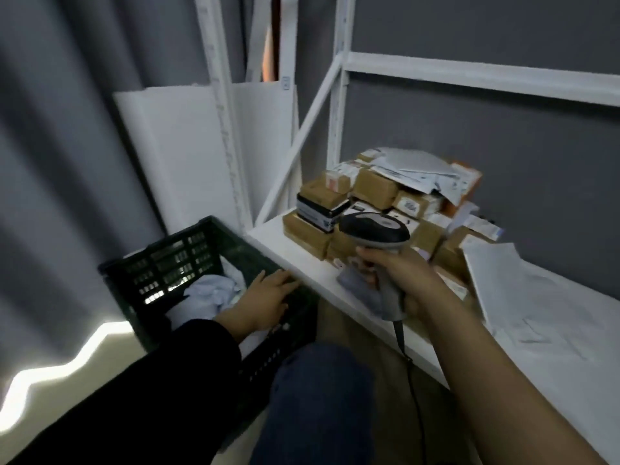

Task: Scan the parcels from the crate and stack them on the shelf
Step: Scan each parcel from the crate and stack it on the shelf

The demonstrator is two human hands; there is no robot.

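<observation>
A dark green slatted crate [174, 260] stands on the floor left of the white shelf [295, 260]. Pale soft parcels [214, 290] lie inside it. My left hand [265, 298] reaches down into the crate, palm down and fingers spread, resting on the parcels by the crate's right wall. My right hand [402, 280] is wrapped around the handle of a grey and black barcode scanner [375, 231], held over the shelf's front edge. A pile of brown cardboard parcels [372, 189] and white mailers sits on the shelf behind the scanner.
White flat mailers [523, 297] lie on the shelf at the right. White boards [188, 156] lean against the wall behind the crate. The scanner's cable [414, 391] hangs below the shelf edge. My knee [318, 397] is in front of the crate.
</observation>
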